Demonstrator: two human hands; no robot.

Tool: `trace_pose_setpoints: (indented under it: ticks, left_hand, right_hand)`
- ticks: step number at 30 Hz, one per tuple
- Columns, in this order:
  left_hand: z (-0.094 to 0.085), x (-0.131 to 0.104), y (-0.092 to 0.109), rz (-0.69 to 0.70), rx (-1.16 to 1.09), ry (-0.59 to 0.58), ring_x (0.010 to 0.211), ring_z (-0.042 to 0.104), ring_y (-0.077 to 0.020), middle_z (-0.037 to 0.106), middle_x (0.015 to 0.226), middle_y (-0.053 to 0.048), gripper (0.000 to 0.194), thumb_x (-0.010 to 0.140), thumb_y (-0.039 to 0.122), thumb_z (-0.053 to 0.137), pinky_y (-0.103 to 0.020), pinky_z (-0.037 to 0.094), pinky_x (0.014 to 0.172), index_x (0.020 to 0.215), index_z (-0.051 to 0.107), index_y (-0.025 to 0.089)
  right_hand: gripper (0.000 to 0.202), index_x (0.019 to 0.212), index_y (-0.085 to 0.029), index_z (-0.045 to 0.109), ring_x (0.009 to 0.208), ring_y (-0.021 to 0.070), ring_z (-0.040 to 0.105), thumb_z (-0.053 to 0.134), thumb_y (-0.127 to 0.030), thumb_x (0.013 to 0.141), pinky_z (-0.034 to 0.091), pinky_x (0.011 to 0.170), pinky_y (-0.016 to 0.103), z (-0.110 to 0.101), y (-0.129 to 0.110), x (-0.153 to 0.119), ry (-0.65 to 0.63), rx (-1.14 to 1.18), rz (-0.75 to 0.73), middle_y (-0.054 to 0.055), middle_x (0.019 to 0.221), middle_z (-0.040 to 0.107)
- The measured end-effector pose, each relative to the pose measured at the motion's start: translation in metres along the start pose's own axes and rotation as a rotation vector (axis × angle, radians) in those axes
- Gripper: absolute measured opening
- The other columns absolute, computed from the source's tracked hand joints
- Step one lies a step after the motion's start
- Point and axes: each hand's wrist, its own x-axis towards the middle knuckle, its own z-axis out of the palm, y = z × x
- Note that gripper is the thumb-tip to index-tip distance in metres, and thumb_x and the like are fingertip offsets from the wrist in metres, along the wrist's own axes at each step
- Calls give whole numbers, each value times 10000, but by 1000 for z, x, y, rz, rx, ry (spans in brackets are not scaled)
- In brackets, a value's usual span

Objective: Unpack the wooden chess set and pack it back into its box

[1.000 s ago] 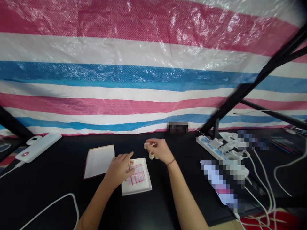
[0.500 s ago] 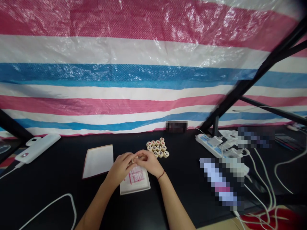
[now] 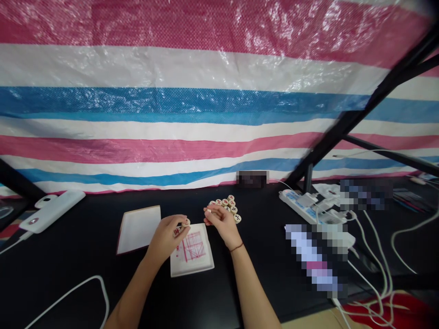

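Observation:
Round wooden pieces with red or black characters (image 3: pixel 238 218) lie grouped on the black table. A shallow white box (image 3: pixel 192 272) with a pink-lined sheet (image 3: pixel 195 246) inside stands in front of me. My left hand (image 3: pixel 166 235), at the box's back left corner, is closed round wooden pieces; one with a red character (image 3: pixel 177 231) shows between its fingers. Over the front left of the group, my right hand (image 3: pixel 221 223) pinches a small pale piece (image 3: pixel 209 211) at its fingertips and hides some pieces behind it.
Left of the box lies an open lid (image 3: pixel 140 228), white inside. A white device (image 3: pixel 53 212) is at the far left. Rightward are a power strip (image 3: pixel 298 205) with plugs and cables, and a blurred-out object (image 3: pixel 313 260). Striped sheeting (image 3: pixel 171 151) hangs behind.
My hands have parted from where they met over the box's back edge. The right one has moved right and up to the group of pieces; the left one has shifted slightly left.

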Motion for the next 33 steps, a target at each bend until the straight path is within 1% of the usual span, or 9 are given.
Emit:
trace_pose_setpoints:
  ticks: [5, 7, 10, 14, 17, 21, 26, 29, 33]
  left_hand:
    - [5, 0, 10, 95, 161, -183, 1170, 538, -251, 729, 1011, -7, 89, 863, 239, 563, -480, 336, 997, 862, 651, 253]
    - [6, 1, 15, 103, 184, -255, 1171, 524, -250, 731, 994, 5, 94, 858, 245, 574, -501, 290, 1015, 852, 664, 270]
    - [8, 1, 19, 110, 195, -315, 1125, 517, -245, 720, 972, 4, 80, 837, 241, 597, -486, 300, 996, 848, 669, 274]
    - [12, 1, 16, 134, 235, -296, 1098, 479, -256, 663, 1039, -17, 84, 813, 203, 606, -458, 340, 968, 815, 669, 259]
    - [13, 0, 11, 124, 249, -259, 1108, 473, -257, 610, 1122, -40, 112, 825, 181, 570, -445, 359, 967, 841, 661, 245]
    - [13, -2, 6, 72, 234, -272, 1073, 521, -241, 597, 1150, -70, 207, 850, 211, 532, -411, 405, 930, 1035, 624, 228]
    - [13, -7, 5, -1, 240, -295, 1074, 541, -254, 626, 1141, -86, 363, 878, 283, 517, -416, 421, 916, 1233, 545, 213]
    - [11, -8, 6, -23, 239, -342, 1081, 538, -248, 624, 1156, -83, 375, 872, 240, 527, -406, 427, 908, 1244, 543, 200]
    - [9, -7, 7, -37, 243, -390, 1079, 531, -247, 622, 1153, -87, 378, 864, 194, 526, -399, 426, 904, 1241, 554, 177]
  right_hand:
    - [446, 857, -169, 629, 598, 125, 646, 814, -467, 582, 572, 573, 280, 1, 2, -1, -2, 2, -2, 59, 900, 708]
    - [437, 863, -172, 628, 588, 121, 641, 807, -466, 593, 568, 577, 281, 1, 3, -1, -11, -8, -10, 61, 914, 706]
    - [421, 869, -180, 626, 580, 125, 635, 795, -465, 610, 563, 575, 287, 1, 6, -2, -20, -25, -23, 62, 915, 704]
    - [364, 867, -186, 617, 569, 117, 614, 760, -446, 656, 542, 571, 277, 2, 9, -6, -50, -69, -56, 56, 903, 696]
    - [288, 893, -196, 625, 589, 106, 597, 720, -386, 699, 523, 561, 252, 4, 10, -12, -78, -187, -112, 56, 953, 675]
    - [202, 952, -205, 656, 717, 122, 607, 629, -276, 765, 538, 608, 251, 5, 11, -25, -131, -384, -307, 85, 1106, 597]
    - [304, 1088, -206, 610, 820, 171, 612, 556, -168, 791, 530, 751, 324, 7, 10, -34, -139, -722, -530, 78, 1007, 642]
    - [225, 979, -202, 618, 891, 210, 592, 594, -134, 766, 482, 832, 373, 11, 10, -34, -168, -904, -621, 60, 939, 666]
    - [132, 845, -214, 631, 875, 202, 575, 631, -108, 766, 449, 836, 360, 14, 12, -33, -271, -1026, -658, 30, 921, 682]
